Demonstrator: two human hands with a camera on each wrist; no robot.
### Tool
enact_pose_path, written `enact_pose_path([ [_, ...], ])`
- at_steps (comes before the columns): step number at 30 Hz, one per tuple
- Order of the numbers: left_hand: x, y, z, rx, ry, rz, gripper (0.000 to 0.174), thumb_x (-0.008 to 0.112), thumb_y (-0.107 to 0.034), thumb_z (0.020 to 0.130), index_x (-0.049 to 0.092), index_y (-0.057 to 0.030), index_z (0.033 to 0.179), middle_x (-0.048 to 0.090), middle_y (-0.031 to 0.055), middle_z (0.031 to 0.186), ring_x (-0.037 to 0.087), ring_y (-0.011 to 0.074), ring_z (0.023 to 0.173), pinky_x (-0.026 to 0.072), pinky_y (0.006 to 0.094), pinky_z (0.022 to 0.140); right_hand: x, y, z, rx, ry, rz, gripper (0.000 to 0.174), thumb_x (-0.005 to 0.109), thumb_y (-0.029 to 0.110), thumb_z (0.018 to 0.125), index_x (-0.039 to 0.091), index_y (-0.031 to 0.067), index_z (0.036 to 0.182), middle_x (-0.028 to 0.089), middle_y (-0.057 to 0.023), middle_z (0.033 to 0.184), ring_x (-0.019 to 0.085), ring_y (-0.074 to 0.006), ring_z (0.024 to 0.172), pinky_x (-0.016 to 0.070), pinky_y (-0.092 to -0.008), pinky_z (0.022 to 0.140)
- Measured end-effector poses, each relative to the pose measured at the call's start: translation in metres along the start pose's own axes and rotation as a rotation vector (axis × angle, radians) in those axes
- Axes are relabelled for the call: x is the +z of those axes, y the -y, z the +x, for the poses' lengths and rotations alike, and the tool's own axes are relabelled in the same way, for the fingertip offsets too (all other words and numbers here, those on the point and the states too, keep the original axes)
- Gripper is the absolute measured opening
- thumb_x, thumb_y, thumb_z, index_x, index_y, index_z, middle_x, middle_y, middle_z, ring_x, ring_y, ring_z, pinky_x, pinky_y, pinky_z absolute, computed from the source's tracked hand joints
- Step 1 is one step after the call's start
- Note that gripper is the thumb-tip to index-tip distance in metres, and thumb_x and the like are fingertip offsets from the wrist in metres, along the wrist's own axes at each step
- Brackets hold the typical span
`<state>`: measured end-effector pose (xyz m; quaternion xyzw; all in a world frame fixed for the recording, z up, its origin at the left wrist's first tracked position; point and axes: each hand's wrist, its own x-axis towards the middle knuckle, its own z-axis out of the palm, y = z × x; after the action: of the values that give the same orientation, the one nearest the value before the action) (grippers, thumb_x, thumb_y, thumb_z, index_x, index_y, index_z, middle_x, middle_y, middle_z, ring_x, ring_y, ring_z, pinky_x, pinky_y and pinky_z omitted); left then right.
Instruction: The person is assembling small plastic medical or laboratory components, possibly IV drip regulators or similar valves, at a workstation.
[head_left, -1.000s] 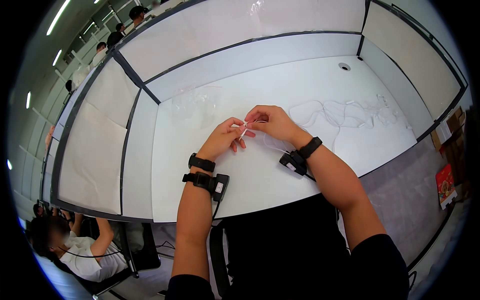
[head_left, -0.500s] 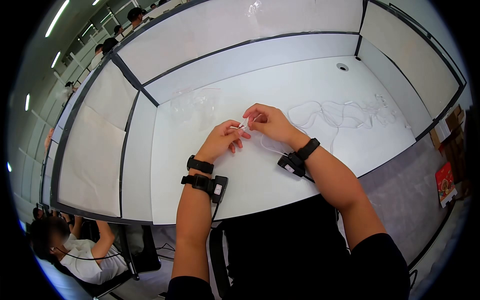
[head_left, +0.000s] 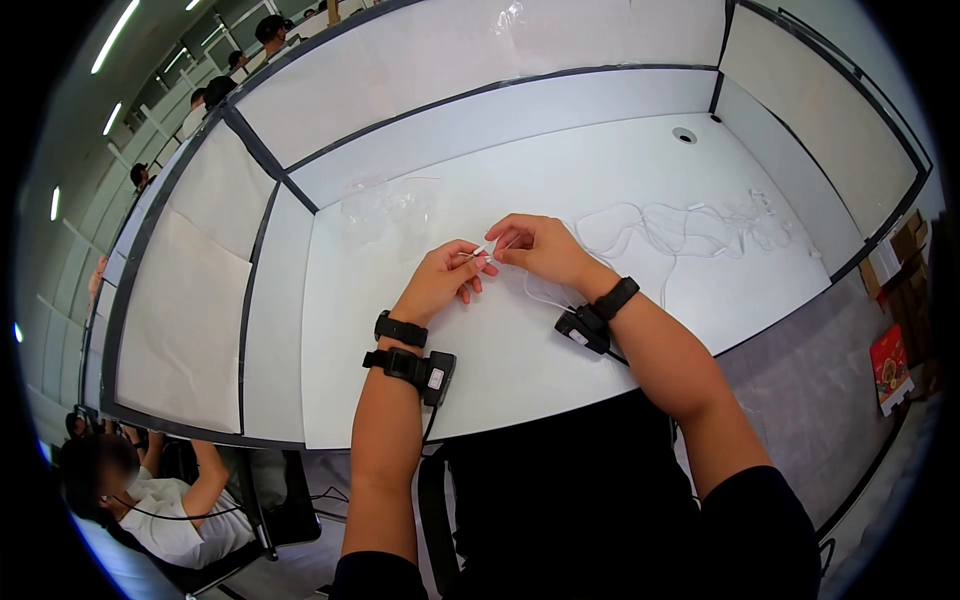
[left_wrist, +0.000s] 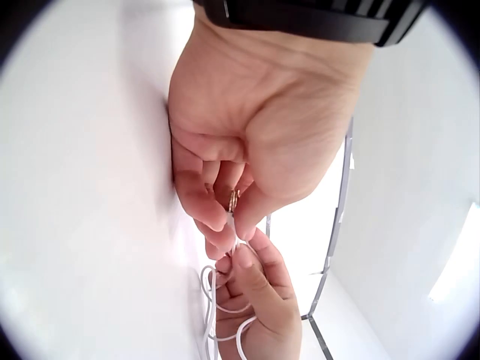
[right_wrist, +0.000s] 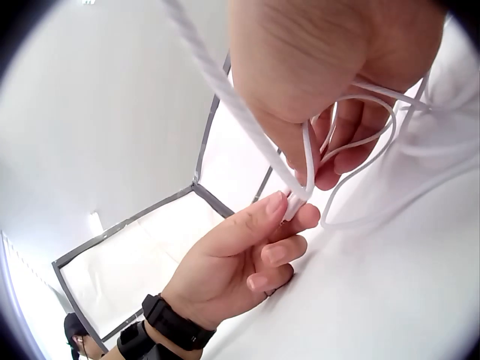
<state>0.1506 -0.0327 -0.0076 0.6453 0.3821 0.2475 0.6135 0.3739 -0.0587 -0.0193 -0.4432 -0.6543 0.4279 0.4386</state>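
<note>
Both hands meet over the middle of the white desk (head_left: 600, 180). My left hand (head_left: 472, 265) pinches the small plug end of a thin white cable (head_left: 545, 295) between thumb and forefinger. In the left wrist view the left hand (left_wrist: 229, 214) has its other fingers curled, with a ring showing. My right hand (head_left: 508, 248) grips the same cable right beside the plug. In the right wrist view the cable (right_wrist: 307, 154) loops under the right hand's fingers (right_wrist: 341, 142), and the left hand (right_wrist: 281, 214) holds the plug against them.
A loose tangle of more white cables (head_left: 700, 228) lies on the desk to the right. Clear plastic bags (head_left: 385, 200) sit at the back left. Grey-edged partition panels (head_left: 480, 60) wall in the desk. People sit beyond the panels at left.
Both hands have drifted slightly left with the cable end still pinched between them. The grips look the same.
</note>
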Motion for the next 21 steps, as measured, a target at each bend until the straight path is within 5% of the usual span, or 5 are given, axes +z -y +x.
enact_pose_path([
  [15,-0.002,0.01,0.006,0.034,-0.063,-0.075,0.029,0.063,-0.014,0.098,0.063,0.0016,0.123,0.072,0.0088,0.097,0.061,0.0088,0.072,0.0522,0.0237,0.068,0.005,-0.007,0.002,-0.075,-0.056,0.024,0.016,0.072,0.009,0.089,0.072,0.0032,0.104,0.074,-0.0096,0.09,0.07,-0.0148,0.083,0.0548,-0.0277,0.077],
  [21,-0.001,0.005,0.003,0.03,-0.061,-0.066,0.028,0.064,-0.012,0.097,0.064,0.002,0.121,0.072,0.0091,0.099,0.061,0.0093,0.073,0.0529,0.0245,0.069,0.003,0.004,0.0,0.039,-0.026,-0.084,0.011,0.071,0.009,0.091,0.073,0.0008,0.098,0.073,-0.0056,0.091,0.067,-0.0111,0.085,0.0541,-0.0257,0.08],
])
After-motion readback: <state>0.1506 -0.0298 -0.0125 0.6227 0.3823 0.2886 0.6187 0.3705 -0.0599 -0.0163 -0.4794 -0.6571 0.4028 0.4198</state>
